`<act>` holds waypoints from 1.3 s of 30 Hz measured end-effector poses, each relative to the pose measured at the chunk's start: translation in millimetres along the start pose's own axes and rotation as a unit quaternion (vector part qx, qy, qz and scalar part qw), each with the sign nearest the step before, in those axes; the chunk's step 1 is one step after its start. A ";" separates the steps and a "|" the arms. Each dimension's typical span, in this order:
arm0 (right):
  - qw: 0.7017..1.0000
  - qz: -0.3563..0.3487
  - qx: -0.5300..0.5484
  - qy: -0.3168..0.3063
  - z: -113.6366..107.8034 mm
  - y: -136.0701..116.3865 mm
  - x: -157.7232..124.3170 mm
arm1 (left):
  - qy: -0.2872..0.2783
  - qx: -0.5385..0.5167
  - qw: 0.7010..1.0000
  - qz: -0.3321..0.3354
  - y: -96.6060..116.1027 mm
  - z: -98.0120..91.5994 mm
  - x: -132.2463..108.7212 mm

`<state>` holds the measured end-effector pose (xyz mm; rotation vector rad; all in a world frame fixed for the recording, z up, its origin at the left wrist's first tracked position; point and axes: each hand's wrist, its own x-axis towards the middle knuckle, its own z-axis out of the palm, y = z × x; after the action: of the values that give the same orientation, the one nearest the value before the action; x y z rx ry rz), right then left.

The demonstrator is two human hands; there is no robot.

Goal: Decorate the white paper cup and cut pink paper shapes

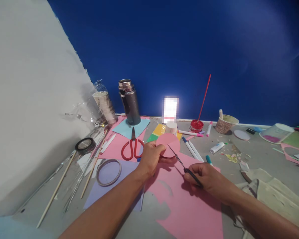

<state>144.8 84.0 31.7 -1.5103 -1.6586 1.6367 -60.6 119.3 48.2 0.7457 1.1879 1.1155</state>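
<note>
My left hand [151,156] pinches a round pink paper disc [171,141] by its left edge, thumb on top. In my right hand [204,176] is a pair of black-handled scissors [193,175], its blades lying across the disc's lower right part. Whether the blades are apart or together I cannot tell. Below both hands lies a pink paper sheet [194,212] with cut-out gaps. Red-handled scissors [133,146] rest on paper just left of my left hand.
At the back stand a dark flask [131,104], stacked paper cups [106,106] and a red pot [196,125] with a stick. Tape rolls [85,145] and wooden sticks [57,187] lie left. Markers [189,149], a patterned cup [225,124] and a cloth [271,192] are right.
</note>
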 end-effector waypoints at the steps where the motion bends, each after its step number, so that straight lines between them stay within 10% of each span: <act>1: 1.000 0.002 0.001 0.001 0.0 -0.6 -0.2 | 0.001 0.000 1.000 0.000 -0.1 -0.1 0.0; 22: 0.992 -0.029 -0.122 0.014 -9.0 2.1 1.9 | 0.043 0.013 0.998 0.051 -1.0 -5.1 4.0; 28: 0.929 -0.089 -0.342 0.114 -5.9 7.8 2.4 | 0.128 0.070 0.975 0.168 6.3 -11.7 8.7; 39: 0.834 -0.139 -0.516 0.135 4.3 4.4 -12.5 | 0.056 0.029 0.986 0.152 6.4 -3.6 -0.7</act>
<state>147.5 70.3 31.7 -1.6470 -2.5791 0.2560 -65.7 120.3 53.4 0.9412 1.2314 1.3935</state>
